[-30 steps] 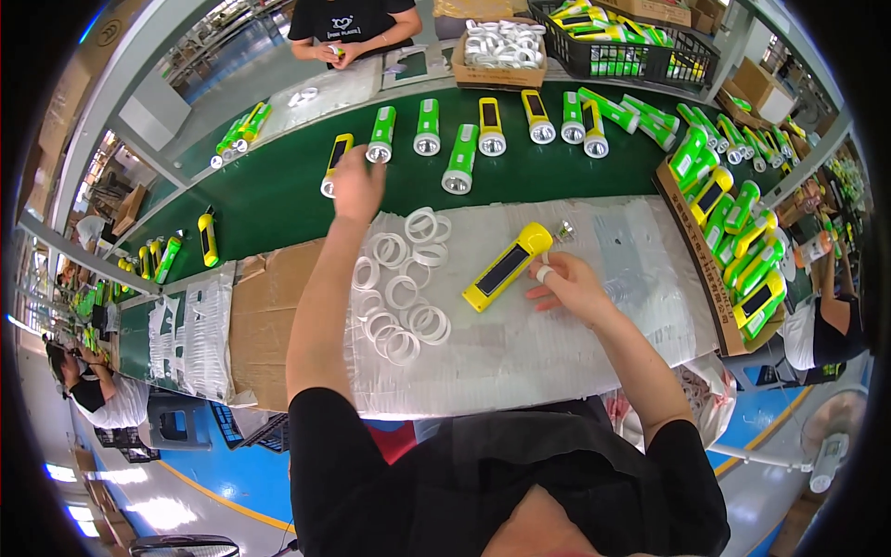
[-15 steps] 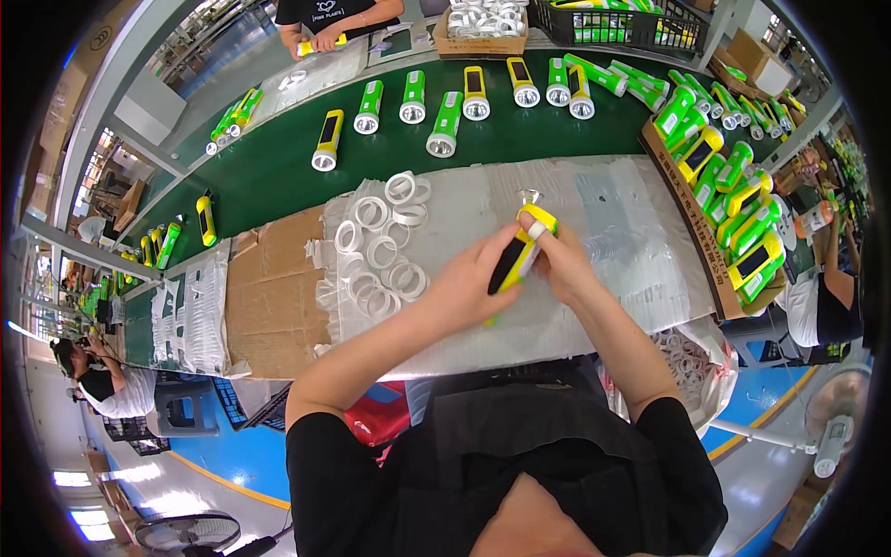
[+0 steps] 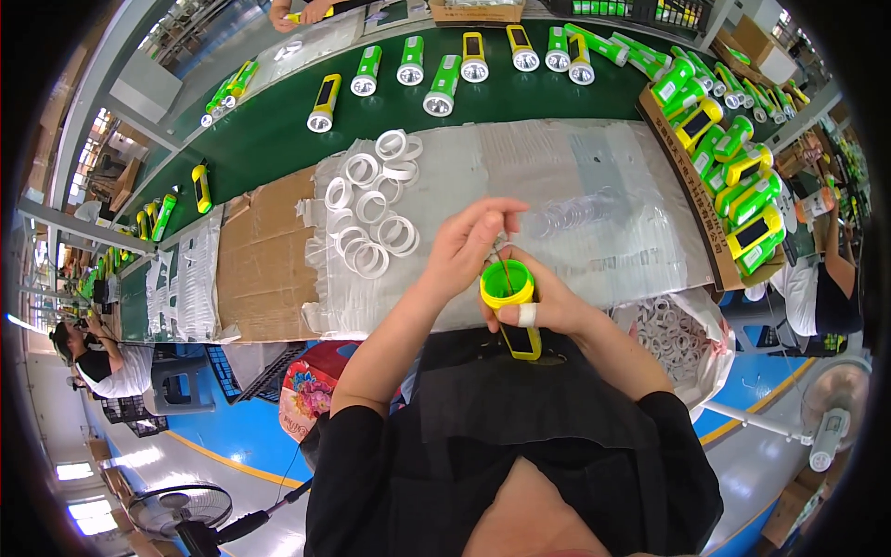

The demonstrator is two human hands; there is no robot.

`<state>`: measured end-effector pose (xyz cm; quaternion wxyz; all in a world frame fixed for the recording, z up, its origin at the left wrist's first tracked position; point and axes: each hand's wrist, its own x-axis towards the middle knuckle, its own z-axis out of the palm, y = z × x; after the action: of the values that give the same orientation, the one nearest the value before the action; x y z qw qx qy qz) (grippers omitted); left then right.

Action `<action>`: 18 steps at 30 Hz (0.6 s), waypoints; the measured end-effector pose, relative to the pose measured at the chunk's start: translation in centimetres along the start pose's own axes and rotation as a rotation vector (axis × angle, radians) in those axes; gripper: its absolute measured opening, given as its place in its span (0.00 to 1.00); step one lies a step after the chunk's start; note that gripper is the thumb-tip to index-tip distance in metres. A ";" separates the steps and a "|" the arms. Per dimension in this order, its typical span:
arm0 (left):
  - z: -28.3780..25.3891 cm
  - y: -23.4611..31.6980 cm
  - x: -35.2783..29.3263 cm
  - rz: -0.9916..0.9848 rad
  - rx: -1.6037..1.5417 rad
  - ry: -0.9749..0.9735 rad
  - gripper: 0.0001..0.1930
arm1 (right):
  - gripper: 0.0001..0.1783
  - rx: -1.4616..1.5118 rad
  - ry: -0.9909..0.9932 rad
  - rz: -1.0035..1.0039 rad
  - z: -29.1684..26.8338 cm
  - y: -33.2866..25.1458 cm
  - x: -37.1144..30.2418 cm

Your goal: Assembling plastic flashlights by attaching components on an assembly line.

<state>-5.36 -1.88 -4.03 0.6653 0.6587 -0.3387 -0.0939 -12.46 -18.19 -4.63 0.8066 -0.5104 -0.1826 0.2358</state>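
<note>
My right hand (image 3: pixel 554 302) is wrapped round a yellow flashlight body (image 3: pixel 522 343) close to my apron. Its open round mouth, green inside, tilts up toward me, and a thin wire comes out of it. A white band circles my right thumb. Just above the mouth is my left hand (image 3: pixel 464 246), its fingers bent together beside the wire. A small clear or silvery piece (image 3: pixel 499 244) shows between the two hands; most of it is hidden. Left of my hands, several white rings (image 3: pixel 372 206) lie on the plastic-covered work surface (image 3: pixel 445 181).
Finished-looking green and yellow flashlights (image 3: pixel 442 85) stand along the green belt (image 3: pixel 269 153). A cardboard box (image 3: pixel 682 181) full of them is at the right. Below it hangs a bag of white rings (image 3: pixel 710 367). Across the belt, another person's hands (image 3: pixel 314 11) hold a yellow flashlight.
The flashlight has come down toward my body and turned, so its open mouth now shows. My left hand has moved off its body to above the mouth. The view has shifted slightly.
</note>
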 end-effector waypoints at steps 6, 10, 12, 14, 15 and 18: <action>1.0 1.5 -1.6 0.211 0.303 0.084 0.23 | 0.28 -0.129 0.188 -0.067 0.1 0.5 -1.0; 2.0 1.5 -1.7 0.246 0.307 -0.087 0.13 | 0.27 -0.111 0.250 0.012 0.1 1.6 -1.6; 3.1 1.4 -1.5 0.386 0.526 -0.080 0.15 | 0.26 -0.355 0.360 -0.271 -0.1 2.8 -1.6; 3.5 0.8 -1.0 0.391 0.605 -0.089 0.20 | 0.25 -0.269 0.439 -0.294 -0.4 3.0 -2.0; 4.0 0.6 -0.4 0.389 0.629 -0.058 0.21 | 0.24 -0.184 0.513 -0.317 -0.5 2.8 -2.1; 3.7 -3.6 0.6 0.123 0.476 0.158 0.26 | 0.21 0.159 0.538 -0.140 -2.2 0.6 -3.7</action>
<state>-5.90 -5.61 -7.64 0.5205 0.7802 -0.3374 0.0808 -14.48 -21.69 -6.26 0.8779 -0.4758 0.0220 0.0491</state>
